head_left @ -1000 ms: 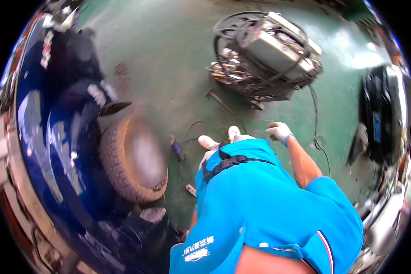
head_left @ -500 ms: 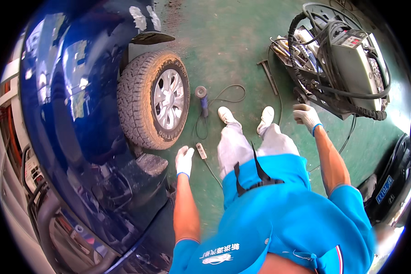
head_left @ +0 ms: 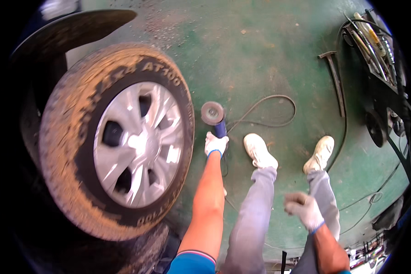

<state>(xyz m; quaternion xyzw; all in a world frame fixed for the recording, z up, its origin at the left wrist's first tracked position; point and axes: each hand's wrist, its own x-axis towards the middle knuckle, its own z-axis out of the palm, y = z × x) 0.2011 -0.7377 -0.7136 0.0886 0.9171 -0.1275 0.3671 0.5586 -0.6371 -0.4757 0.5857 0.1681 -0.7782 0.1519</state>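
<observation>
On the green floor beside the wheel lies a blue angle grinder (head_left: 220, 129), its round disc (head_left: 213, 113) facing up. My left hand (head_left: 215, 144), in a white glove with a blue cuff, is closed over the rear of the grinder's body and hides that part. A dark cord (head_left: 294, 107) loops out to the right of the tool. My right hand (head_left: 303, 210), gloved the same way, hangs above my right leg, slightly blurred. Its fingers are curled in, with nothing seen in them.
A mud-caked car wheel (head_left: 144, 144) stands close on the left, under a dark mudguard (head_left: 77, 27). A hammer (head_left: 335, 82) lies on the floor at the right, near a black cart (head_left: 383, 98) with tools and cables. My shoes (head_left: 260, 150) are just right of the grinder.
I have bent down nearer the floor and the wheel. My left hand has moved forward from beside the wheel onto the angle grinder. My right hand has come down in front of my right leg.
</observation>
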